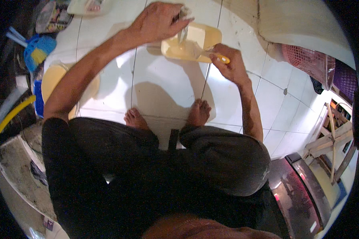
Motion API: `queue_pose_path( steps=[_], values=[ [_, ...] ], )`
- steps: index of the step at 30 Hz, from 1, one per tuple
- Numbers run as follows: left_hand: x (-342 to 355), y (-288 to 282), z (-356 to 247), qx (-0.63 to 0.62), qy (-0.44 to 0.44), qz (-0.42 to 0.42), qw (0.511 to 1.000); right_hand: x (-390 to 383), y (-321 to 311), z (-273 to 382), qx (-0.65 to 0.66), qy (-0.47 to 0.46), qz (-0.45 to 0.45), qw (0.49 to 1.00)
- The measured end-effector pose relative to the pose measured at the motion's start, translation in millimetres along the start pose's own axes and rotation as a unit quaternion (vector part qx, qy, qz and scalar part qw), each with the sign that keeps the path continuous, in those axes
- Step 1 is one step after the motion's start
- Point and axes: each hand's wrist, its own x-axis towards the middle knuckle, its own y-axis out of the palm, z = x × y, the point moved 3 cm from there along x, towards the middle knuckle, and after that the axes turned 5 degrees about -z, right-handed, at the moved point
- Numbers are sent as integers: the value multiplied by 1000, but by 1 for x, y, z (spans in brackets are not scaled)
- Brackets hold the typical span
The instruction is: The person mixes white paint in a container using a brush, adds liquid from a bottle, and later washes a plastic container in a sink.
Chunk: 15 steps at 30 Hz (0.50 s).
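Observation:
A pale yellow rectangular tub (214, 36) stands on the white tiled floor, beyond my feet. My left hand (157, 22) is bent over its far left side, fingers curled round something greyish (183, 13) that I cannot make out. A narrow grey shape hangs below those fingers into the tub. My right hand (232, 65) is closed on a tool with a yellow-orange handle (223, 59). The tool's thin, metal-looking end reaches left over the tub's near edge; its exact shape is blurred.
A round pale yellow container (54, 81) stands at left, partly behind my left forearm. Beyond it lie a blue-and-yellow item (40, 49) and a pale tray (81, 8). A pink basket (307, 59) stands at right. Below it are a wooden frame (331, 139) and a dark, glossy case (291, 191).

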Motion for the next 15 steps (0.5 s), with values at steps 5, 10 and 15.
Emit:
queue_pose_path(
  steps=[5, 10, 15],
  values=[
    [12, -8, 1, 33, 8, 30, 999, -11, -8, 4, 17, 30, -30, 999],
    [19, -13, 3, 30, 7, -12, 999, -15, -12, 3, -10, 66, -57, 996],
    [13, -16, 4, 9, -1, -40, 999, -23, -11, -15, 23, 135, -185, 973]
  ],
)
